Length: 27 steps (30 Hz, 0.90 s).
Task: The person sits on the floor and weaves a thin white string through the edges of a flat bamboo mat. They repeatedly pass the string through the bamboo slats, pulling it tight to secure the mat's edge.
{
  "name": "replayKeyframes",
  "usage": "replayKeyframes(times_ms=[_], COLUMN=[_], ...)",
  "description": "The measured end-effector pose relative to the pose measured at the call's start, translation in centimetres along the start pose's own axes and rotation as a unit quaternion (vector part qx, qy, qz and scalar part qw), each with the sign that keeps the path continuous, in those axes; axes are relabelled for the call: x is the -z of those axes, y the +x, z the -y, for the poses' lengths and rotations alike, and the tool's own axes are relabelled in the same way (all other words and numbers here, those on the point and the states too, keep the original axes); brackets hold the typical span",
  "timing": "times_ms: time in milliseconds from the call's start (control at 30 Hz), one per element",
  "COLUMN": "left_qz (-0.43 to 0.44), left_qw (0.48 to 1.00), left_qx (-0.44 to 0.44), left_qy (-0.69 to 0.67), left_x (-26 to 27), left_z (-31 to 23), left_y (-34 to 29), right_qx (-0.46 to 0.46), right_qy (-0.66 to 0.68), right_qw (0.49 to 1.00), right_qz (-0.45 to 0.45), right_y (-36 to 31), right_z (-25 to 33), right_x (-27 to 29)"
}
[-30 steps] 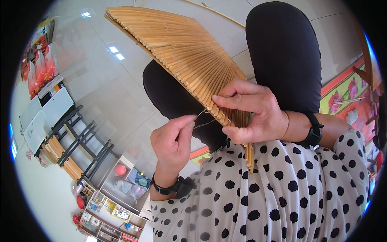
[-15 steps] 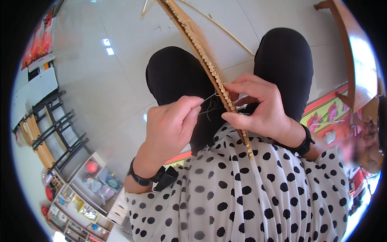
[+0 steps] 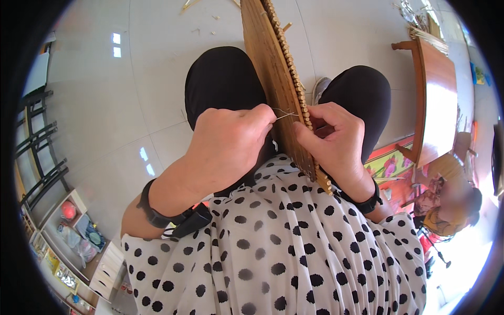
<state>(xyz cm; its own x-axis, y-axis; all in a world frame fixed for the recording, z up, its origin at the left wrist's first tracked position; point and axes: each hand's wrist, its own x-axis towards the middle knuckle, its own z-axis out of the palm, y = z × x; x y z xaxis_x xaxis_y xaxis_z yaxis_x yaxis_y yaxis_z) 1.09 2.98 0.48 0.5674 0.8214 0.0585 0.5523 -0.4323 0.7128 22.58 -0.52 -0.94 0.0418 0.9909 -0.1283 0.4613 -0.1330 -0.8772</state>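
Observation:
A long brown panel (image 3: 275, 73) stands on edge between my knees, slanting down toward my lap. Small round pale stick ends (image 3: 289, 55) run in a row along its right edge. My left hand (image 3: 228, 139) is closed in a pinch on a thin pale thread (image 3: 285, 113), which crosses the panel's face toward the row of stick ends. From the other side, my right hand (image 3: 336, 136) grips the panel's edge, thumb on the near side and fingers curled behind. Its fingertips are partly hidden. The panel's lower end rests against my dotted shirt (image 3: 278, 226).
A low wooden table (image 3: 438, 100) stands at the right, with a person (image 3: 446, 202) seated below it in the picture. Black metal frames (image 3: 39, 142) and a shelf unit (image 3: 79, 241) line the left side. Stick scraps (image 3: 189, 5) lie on the tiled floor (image 3: 157, 73).
The panel has tilted so more of its brown face shows, and its top end has swung right. My left hand has come closer to the right hand, shortening the visible stretch of thread.

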Motion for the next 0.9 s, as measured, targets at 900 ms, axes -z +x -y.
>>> replayKeyframes(times_ms=[900], left_qz=[-0.050], left_qw=[0.998], left_qx=[-0.033], left_qy=[-0.007], left_x=[-2.6], left_z=[1.6], left_y=[0.7], right_qx=[0.004], right_qy=[0.006], right_qw=[0.998], right_qz=[-0.067], right_y=[0.7], right_z=[-1.4], right_x=[-0.4])
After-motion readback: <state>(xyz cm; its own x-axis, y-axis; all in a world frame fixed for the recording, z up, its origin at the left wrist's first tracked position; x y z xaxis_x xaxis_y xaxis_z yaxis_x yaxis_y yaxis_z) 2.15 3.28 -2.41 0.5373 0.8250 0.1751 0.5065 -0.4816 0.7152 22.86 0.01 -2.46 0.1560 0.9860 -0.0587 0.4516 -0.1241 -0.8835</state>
